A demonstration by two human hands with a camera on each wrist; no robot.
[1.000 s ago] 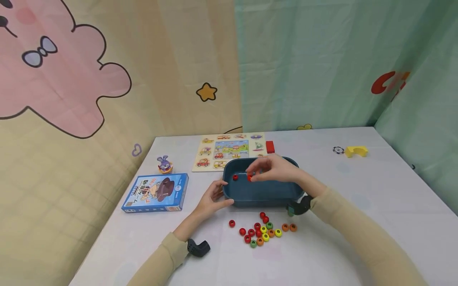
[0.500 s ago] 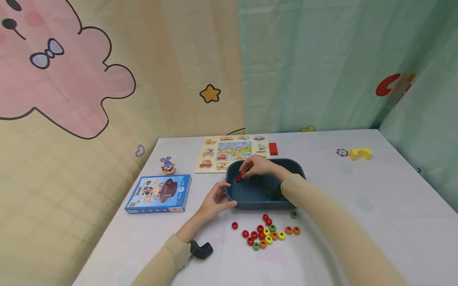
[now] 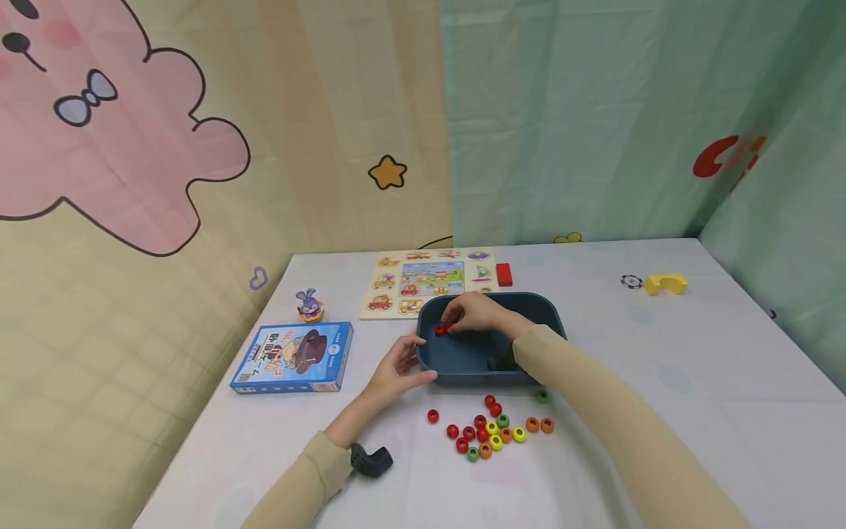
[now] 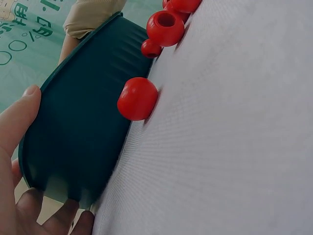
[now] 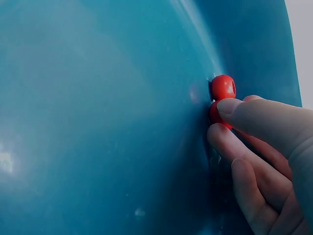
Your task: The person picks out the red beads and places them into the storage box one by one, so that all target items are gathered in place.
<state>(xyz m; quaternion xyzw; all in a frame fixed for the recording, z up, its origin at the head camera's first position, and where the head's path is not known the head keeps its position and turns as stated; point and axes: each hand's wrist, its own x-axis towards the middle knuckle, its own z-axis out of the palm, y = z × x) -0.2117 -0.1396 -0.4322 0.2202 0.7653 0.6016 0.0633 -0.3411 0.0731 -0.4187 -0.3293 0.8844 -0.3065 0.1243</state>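
Tabletop under both hands bears a vehicle puzzle board beyond them, a blue game box to the left hand's left, and a dark teal tray between them. Left hand grips the tray's near-left corner, thumb and fingers spread apart around it, while the right hand, nearly closed inside the tray, pinches one red bead touching another red bead. Loose red, orange, yellow and green beads lie on the near side of the right hand, outside the tray.
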